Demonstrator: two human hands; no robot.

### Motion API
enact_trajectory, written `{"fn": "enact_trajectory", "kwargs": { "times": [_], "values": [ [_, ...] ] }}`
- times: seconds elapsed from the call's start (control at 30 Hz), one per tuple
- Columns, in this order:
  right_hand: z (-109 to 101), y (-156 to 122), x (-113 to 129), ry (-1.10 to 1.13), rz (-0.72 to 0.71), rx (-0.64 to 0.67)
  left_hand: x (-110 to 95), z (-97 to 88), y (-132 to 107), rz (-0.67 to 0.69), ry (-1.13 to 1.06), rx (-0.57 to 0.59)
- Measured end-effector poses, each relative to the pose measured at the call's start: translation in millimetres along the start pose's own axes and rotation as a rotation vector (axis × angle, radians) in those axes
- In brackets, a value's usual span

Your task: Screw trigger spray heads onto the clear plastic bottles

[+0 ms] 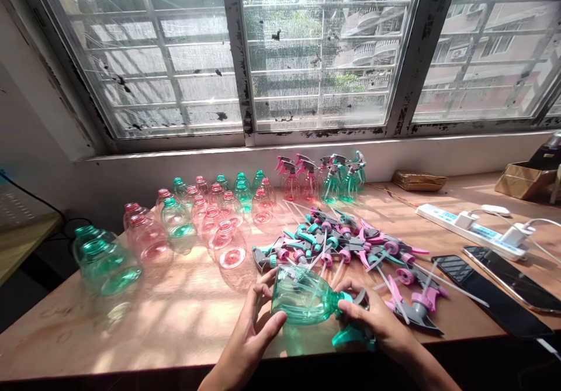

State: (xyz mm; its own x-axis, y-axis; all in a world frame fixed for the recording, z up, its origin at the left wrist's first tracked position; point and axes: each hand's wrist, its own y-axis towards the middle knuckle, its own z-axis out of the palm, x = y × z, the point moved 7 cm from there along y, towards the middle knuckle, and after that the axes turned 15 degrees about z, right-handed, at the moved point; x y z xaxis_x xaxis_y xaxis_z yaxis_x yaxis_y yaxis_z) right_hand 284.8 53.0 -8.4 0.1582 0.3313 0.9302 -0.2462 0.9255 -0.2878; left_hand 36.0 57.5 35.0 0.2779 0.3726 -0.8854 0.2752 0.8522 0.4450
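Observation:
A clear green spray bottle (302, 300) lies sideways just above the wooden table (175, 315), near its front edge. My left hand (254, 321) grips the bottle's wide base, thumb on top. My right hand (377, 321) is closed around the grey and teal trigger head (353, 321) fitted at the bottle's neck. A pile of loose pink and teal trigger heads (346, 245) with thin white tubes lies just beyond my hands.
Several capless pink and green bottles (205, 221) stand at the left. Finished spray bottles (324, 177) line the wall under the window. A white power strip (471, 227), two phones (504, 280) and cardboard boxes (523, 180) sit at the right.

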Motion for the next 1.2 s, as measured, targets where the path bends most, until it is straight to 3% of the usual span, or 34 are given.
{"fn": "enact_trajectory", "kwargs": {
  "times": [0.3, 0.63, 0.83, 1.07, 1.2],
  "values": [
    [1.2, -1.3, 3.0, -0.02, -0.003, -0.013, -0.1, 2.2, 0.5, -0.027, -0.004, 0.012],
    [2.7, -2.4, 3.8, -0.046, -0.006, -0.031, 0.0, -1.3, -5.2, 0.038, 0.118, 0.091],
    [2.4, -2.3, 4.3, -0.075, -0.02, -0.02, -0.8, -3.1, -4.2, 0.005, 0.145, 0.028],
    [3.2, -3.1, 5.5, 0.041, 0.013, -0.034, -7.8, 0.8, -4.2, 0.216, 0.239, 0.135],
    [3.1, -3.3, 4.8, 0.035, 0.016, -0.042, -10.3, 0.1, -4.1, 0.251, 0.364, 0.204]
  ]
}}
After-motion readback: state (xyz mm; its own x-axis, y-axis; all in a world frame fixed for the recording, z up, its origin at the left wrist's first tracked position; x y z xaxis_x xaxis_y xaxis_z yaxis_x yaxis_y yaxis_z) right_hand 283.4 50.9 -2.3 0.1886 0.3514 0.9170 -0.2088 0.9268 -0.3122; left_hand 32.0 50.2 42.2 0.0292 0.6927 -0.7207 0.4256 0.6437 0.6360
